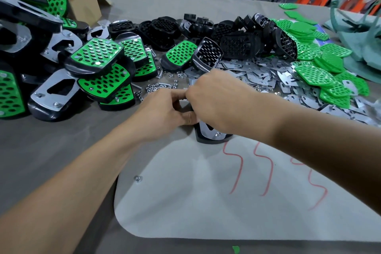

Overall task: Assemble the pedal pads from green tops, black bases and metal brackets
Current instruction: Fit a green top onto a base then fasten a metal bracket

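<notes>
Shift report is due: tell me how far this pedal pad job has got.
Done: assembled green-and-black pedal pads heaped at the left. In hand: the left hand grips one black base with a shiny metal bracket on it, the right hand curled over its far end. Left: piles of loose black perforated bases, flat silver brackets and green perforated tops remain.

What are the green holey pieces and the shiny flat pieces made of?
The green tops look like plastic: bright even colour, slight gloss, moulded holes. The metal brackets look like thin sheet steel, maybe plated: silvery, flat, reflecting light.
</notes>
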Available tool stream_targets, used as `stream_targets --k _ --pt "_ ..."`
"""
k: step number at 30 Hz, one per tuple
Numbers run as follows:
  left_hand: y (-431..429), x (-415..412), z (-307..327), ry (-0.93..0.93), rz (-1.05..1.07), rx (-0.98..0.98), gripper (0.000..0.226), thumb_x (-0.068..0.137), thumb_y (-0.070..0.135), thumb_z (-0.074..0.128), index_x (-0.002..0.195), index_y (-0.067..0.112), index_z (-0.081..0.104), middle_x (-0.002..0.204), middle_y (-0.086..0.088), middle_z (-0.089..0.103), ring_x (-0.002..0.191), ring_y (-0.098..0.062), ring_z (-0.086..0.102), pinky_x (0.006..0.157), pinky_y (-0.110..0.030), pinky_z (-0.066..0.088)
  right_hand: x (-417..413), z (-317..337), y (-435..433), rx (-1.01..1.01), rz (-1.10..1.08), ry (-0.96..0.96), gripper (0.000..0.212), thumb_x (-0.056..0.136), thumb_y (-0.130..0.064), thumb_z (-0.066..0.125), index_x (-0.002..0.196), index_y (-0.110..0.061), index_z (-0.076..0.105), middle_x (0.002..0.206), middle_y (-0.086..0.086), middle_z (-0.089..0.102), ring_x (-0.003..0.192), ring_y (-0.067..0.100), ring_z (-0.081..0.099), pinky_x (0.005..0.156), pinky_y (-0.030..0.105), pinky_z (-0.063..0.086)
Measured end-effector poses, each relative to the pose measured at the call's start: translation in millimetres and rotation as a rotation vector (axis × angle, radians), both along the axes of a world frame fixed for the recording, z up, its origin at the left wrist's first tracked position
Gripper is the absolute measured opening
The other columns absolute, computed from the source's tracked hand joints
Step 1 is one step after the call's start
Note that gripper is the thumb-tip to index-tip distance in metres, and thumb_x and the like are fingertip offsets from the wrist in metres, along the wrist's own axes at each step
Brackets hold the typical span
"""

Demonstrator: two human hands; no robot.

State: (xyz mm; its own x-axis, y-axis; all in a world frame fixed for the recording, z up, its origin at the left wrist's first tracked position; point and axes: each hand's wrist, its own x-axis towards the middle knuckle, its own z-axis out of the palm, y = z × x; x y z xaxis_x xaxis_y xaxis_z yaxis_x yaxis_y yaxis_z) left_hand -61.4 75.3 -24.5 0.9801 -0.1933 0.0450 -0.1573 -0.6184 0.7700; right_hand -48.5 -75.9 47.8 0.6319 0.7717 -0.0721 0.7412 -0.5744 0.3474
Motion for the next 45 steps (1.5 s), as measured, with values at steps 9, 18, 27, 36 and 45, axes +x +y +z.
stream_targets --k 9,18,27,36,45 --pt "4 1 0 -0.022 0.001 0.027 0.022 0.069 0.060 0.081 0.085 0.061 0.065 0.073 0.004 0.064 0.067 -0.010 0.052 0.066 -0.033 0.045 6 1 -2 0.055 -0.135 0.074 0.037 0.090 -0.010 0.053 0.067 -0.021 0.026 0.064 -0.001 0.031 0.052 0.015 0.028 0.045 0.031 0.017" --pt "4 -1 -1 -0.044 0.006 0.032 0.017 0.063 0.062 0.074 0.074 0.067 0.062 0.074 0.007 0.063 0.065 -0.011 0.048 0.062 -0.031 0.041 2 5 2 -0.032 -0.016 0.028 0.040 0.087 -0.010 0.054 0.062 -0.019 0.024 0.061 -0.002 0.027 0.051 0.015 0.023 0.045 0.030 0.015" --pt "1 1 -3 -0.020 0.018 0.021 0.024 0.052 0.072 0.065 0.075 0.068 0.062 0.075 0.005 0.067 0.072 -0.021 0.059 0.069 -0.038 0.052 -2 6 6 0.029 -0.075 0.061 0.041 0.086 -0.007 0.053 0.065 -0.020 0.021 0.063 0.000 0.027 0.051 0.016 0.025 0.046 0.031 0.015" --pt "1 0 0 -0.018 0.020 0.040 0.020 0.062 0.060 0.073 0.075 0.068 0.061 0.073 0.002 0.064 0.070 -0.018 0.055 0.067 -0.035 0.047 -2 0 5 0.069 -0.161 0.078 0.037 0.088 -0.010 0.050 0.065 -0.018 0.023 0.065 0.001 0.026 0.069 0.028 0.036 0.057 0.034 0.026" --pt "2 -2 0 -0.038 0.024 0.019 0.020 0.064 0.058 0.076 0.077 0.066 0.064 0.074 0.000 0.066 0.067 -0.017 0.054 0.067 -0.037 0.047 -9 0 4 0.066 -0.074 0.001 0.036 0.086 -0.010 0.052 0.062 -0.018 0.026 0.061 -0.001 0.028 0.051 0.017 0.022 0.050 0.032 0.010"
